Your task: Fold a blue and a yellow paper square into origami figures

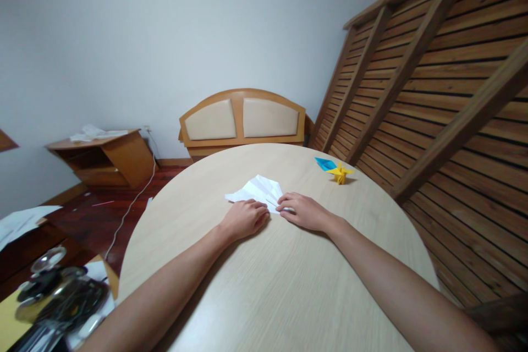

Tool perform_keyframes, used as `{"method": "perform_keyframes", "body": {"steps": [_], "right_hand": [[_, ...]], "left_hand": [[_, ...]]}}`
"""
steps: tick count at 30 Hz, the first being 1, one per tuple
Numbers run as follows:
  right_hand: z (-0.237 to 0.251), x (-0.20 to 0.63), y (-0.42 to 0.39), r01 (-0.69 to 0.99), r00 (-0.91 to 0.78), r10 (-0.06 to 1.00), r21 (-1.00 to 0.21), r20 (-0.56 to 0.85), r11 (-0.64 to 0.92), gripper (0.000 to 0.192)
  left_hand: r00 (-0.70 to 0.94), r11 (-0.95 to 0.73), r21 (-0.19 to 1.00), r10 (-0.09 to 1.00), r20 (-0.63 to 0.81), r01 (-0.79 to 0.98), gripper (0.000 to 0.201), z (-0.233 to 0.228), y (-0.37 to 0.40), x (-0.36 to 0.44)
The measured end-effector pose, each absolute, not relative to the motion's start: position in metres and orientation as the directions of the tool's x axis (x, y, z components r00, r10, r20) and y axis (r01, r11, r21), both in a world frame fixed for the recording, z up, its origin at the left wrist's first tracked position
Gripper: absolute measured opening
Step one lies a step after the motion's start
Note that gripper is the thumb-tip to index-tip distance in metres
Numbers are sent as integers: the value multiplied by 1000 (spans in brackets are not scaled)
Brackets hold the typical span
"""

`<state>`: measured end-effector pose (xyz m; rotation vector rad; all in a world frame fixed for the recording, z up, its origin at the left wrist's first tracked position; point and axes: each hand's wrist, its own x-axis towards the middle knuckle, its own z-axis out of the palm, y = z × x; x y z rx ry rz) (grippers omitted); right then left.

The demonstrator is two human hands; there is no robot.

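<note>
Both my hands are flat on the round pale wood-grain surface (pixel 289 286), toward its far edge, working a folded white paper sheet (pixel 258 190). My left hand (pixel 244 219) is curled knuckles-up, its fingers together and pressing down on the near-left part of the paper. My right hand (pixel 303 212) lies just beside it, its fingers (pixel 284 206) stretched out together, tips pinning the paper's near-right edge (not pinched, just pressed flat as far as I can tell). The paper fans out in pleats away from me, toward the far edge of the surface.

Near the far-right edge of the surface sit a small yellow folded paper figure (pixel 340 172) and a flat blue folded paper piece (pixel 325 163), touching or nearly so, well apart from my hands.

Off the surface: a wooden headboard with beige padded panels (pixel 243 119) against the wall, a slatted wooden frame (pixel 433 93) on the right, a low wooden side cabinet (pixel 111 159) on the left.
</note>
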<state>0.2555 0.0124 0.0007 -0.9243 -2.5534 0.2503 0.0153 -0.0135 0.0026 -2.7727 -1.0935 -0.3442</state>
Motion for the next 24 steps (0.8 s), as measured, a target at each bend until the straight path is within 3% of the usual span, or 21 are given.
{"method": "perform_keyframes", "body": {"steps": [12, 19, 24], "right_hand": [[-2, 254, 14, 538, -719, 627, -331, 299, 775, 26], [1, 254, 13, 546, -723, 632, -330, 278, 770, 26], [2, 253, 13, 539, -727, 629, -337, 276, 772, 26]], "left_hand": [[735, -778, 132, 624, 265, 614, 37, -7, -3, 0], [634, -671, 165, 739, 228, 723, 41, -12, 9, -15], [549, -580, 108, 805, 225, 807, 43, -14, 15, -24]]}}
